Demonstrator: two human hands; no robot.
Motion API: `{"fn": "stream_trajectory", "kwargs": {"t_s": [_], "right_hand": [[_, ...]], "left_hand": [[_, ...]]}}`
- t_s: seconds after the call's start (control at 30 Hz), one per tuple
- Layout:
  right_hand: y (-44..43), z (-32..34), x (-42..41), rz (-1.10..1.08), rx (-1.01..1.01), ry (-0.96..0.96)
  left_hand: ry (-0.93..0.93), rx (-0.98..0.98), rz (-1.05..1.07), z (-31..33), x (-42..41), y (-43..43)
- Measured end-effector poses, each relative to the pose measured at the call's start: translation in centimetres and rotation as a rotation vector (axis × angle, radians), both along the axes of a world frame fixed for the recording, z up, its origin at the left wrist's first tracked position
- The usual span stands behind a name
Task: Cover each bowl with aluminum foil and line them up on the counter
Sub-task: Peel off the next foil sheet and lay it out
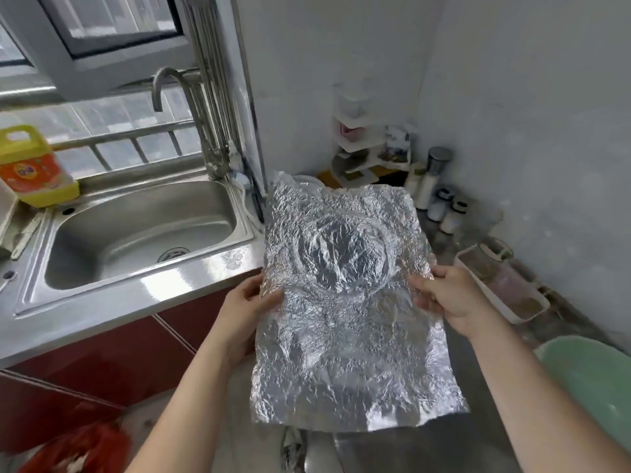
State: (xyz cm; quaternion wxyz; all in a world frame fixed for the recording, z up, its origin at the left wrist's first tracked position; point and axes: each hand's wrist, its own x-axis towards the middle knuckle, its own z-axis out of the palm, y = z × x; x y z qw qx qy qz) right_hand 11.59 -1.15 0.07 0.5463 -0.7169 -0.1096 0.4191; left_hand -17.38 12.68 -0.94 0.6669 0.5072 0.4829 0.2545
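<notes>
This is a small home kitchen: a stainless steel sink with a curved faucet sits under a barred window, a yellow dish-soap bottle beside it. Seasoning jars and a corner rack crowd the steel counter above red cabinet doors.

Crinkled aluminum foil sheet, spread flat above the counter, circular imprint (bowl-shaped) near its top

The bottle label is unreadable
</notes>
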Motion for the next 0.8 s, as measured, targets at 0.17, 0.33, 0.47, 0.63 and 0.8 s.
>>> {"fn": "stream_trajectory", "kwargs": {"t_s": [0.17,0.33,0.47,0.63,0.8], "right_hand": [[-1.5,-4.6,1.4,-0.118,-0.101,-0.002],[-3.3,-7.3,1.4,-0.013,-0.285,-0.261],[-6.1,-10.4,2.0,0.43,-0.387,-0.627],[-9.0,-12.8,1.9,1.01,-0.576,-1.074],[-9.5,-13.4,2.1,1.012,-0.54,-1.375]], "left_hand": [[0.136,0.028,0.007,-4.5,1.8,-0.8],[0.165,0.038,-0.058,-9.1,3.1,-1.8],[0.244,0.036,-0.123,-12.1,3.5,-2.4],[0.247,-0.094,-0.129,-14.2,3.2,-2.4],[0.171,-0.207,-0.115,-14.9,2.8,-2.0]]}}
